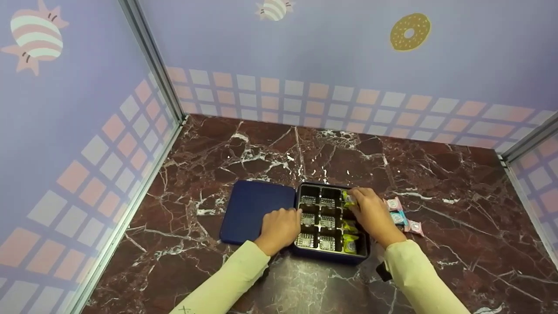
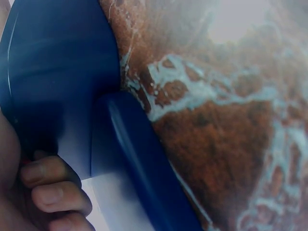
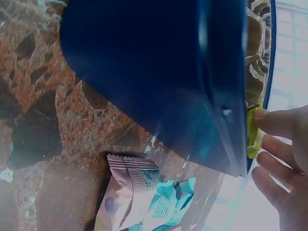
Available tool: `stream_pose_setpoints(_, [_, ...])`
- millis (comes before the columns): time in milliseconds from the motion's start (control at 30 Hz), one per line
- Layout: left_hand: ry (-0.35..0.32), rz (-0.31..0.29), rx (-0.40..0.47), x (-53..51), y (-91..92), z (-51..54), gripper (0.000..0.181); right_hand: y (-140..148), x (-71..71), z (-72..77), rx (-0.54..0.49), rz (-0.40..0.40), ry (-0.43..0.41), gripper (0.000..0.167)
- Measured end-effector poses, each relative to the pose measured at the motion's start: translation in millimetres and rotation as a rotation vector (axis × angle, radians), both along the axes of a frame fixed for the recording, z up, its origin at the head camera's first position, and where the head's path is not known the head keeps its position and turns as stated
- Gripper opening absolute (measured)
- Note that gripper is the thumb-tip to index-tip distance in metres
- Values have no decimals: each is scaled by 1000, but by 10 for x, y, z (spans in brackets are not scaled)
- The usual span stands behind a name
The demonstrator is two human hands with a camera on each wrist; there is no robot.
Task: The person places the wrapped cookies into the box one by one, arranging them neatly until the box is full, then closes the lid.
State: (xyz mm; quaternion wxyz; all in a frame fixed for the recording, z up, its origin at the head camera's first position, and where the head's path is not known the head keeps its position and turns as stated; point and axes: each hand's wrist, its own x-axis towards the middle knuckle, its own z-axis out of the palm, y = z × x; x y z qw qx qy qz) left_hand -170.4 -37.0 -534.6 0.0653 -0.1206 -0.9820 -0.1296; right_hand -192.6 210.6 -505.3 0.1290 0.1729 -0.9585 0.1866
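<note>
The thumb and fingers of my right hand [image 1: 373, 213] are clamped on a yellow sweet [image 1: 349, 199], which sits between my fingertips at the far right corner of the blue box [image 1: 333, 257]. Its wrapper shows yellow against the box's edge, right at my thumb. Nearer to me than those fingertips, in the same column, lie two more wrapped sweets, a middle yellow one [image 1: 349, 225] and a near yellow one [image 1: 350, 244]. To the left of my pinch, two columns of tray pockets have shiny, ridged bottoms.

My left hand [image 1: 281, 226] is at the other side of the box, its fingers curled on the left edge, holding it. Under and to the left of that hand lies the blue lid [image 1: 255, 209], flat on the marbled table [image 1: 209, 165]. To the right of my right hand, just beyond the box, three sweets lie close together on the tabletop: a far pink one [image 1: 393, 203], a blue one [image 1: 398, 217] and a near pink one [image 1: 415, 226]. Well past all my fingertips stands a lilac wall [image 1: 331, 48] printed with a doughnut [image 1: 410, 32].
</note>
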Motion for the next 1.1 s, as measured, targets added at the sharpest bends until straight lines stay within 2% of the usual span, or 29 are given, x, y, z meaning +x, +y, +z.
stream_pose_setpoints(400, [-14,-4,5,2,4,-3,50,56,10,1,-45,0,11,27])
stream_pose_setpoints(567, [12,-5,9,12,0,-8,50,87,31,18,-57,0,8,27])
stream_pose_setpoints(667, [40,-10,9,22,-6,-10,51,105,36,23,-56,-1,19,29])
stream_pose_setpoints(1100, [30,-2,3,24,-4,17,51,169,88,74,-16,-15,29,26])
